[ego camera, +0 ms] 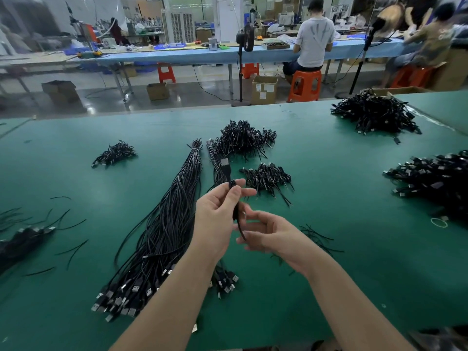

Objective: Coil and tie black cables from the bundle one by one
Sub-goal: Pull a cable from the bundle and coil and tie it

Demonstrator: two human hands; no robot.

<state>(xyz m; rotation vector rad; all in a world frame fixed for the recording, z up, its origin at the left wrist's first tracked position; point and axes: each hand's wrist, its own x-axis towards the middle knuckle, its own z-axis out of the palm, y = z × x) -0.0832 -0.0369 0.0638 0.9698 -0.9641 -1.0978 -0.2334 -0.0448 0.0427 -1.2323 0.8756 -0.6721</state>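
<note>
My left hand (pixel 217 211) pinches a folded black cable (pixel 231 183) upright between thumb and fingers, its USB plug (pixel 224 163) pointing up. My right hand (pixel 266 234) sits just below and to the right, fingers curled around the cable's lower tail. A long bundle of straight black cables (pixel 164 229) lies on the green table (pixel 354 262) to the left of my hands, plugs toward me. Small heaps of coiled, tied cables (pixel 266 177) lie beyond my hands.
More coiled piles lie at centre back (pixel 243 139), far left (pixel 114 154), back right (pixel 374 115) and right edge (pixel 435 178). Loose black ties (pixel 316 236) lie right of my hands, others at left (pixel 71 249). People sit at a blue bench behind.
</note>
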